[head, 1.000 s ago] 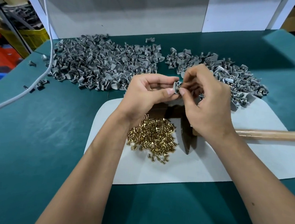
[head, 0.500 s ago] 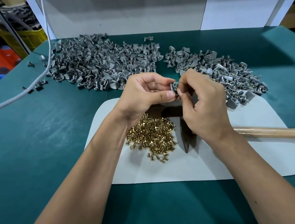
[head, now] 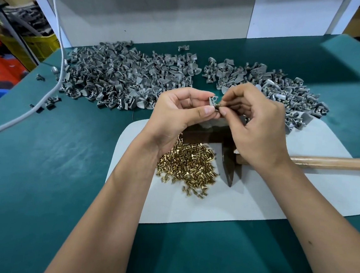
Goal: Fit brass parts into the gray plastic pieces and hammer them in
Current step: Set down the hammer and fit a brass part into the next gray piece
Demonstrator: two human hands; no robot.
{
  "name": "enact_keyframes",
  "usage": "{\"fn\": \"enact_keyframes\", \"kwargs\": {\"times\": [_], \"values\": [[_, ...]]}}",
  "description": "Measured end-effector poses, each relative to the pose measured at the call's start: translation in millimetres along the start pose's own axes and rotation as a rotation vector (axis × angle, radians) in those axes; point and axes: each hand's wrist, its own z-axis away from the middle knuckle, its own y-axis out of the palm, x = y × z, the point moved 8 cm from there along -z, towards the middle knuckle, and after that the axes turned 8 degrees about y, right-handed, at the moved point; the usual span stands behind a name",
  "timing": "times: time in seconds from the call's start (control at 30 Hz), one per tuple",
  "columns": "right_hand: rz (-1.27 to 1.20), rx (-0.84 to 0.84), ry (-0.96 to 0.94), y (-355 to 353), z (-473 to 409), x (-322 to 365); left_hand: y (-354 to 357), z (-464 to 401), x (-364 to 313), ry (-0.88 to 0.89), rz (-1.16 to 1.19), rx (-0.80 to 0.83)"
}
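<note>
Brass parts [head: 186,165] lie heaped on the white mat [head: 256,198] in front of us, just under our left wrist, and they are many, so we judge most of the job is still ahead. Going from the left: a pale cable [head: 25,113] trails across the green surface [head: 43,168], with a few stray gray bits beside it. Next comes the big left pile of gray plastic pieces [head: 118,82], which we take for the stock not yet fitted, though we cannot make out from here whether any carry brass.

Our left hand [head: 176,116] has its grip closed on one gray piece [head: 212,100], pinched between thumb and fingers and held up above the mat. Our right hand [head: 255,120] meets it there, finger and thumb pinched together on a single brass part [head: 217,106] whose end is touching the gray piece. Whether it is already seated we cannot tell. So this piece is at the fitting step and the hammering has not been done.

Below the hands sits a dark metal block [head: 198,133], partly hidden, and the hammer [head: 334,162] lies on the mat untouched, head toward us, wooden handle running off to the right. Behind the right hand the second gray pile [head: 286,90] shows small brass glints, so we reckon those are finished.

At the back stand gray and white panels [head: 162,16]. On the far left, beyond the surface, we see a yellow crate [head: 42,43] and orange and blue shapes, too blurred to name.
</note>
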Motion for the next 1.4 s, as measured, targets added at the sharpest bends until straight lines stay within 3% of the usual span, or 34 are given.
{"fn": "enact_keyframes", "kwargs": {"times": [0.27,0.57,1.1,1.4], "values": [[0.140,-0.061,-0.105,-5,-2,9,1,0,0,-0.019,-0.008,0.012],[0.151,-0.135,0.000,-11,-3,2,13,-2,-12,0.234,-0.296,-0.065],[0.187,-0.113,0.026,-9,-1,1,14,-1,-6,0.170,-0.319,-0.082],[0.197,-0.096,0.068,-6,0,-2,17,-1,-11,0.270,-0.430,-0.061]]}}
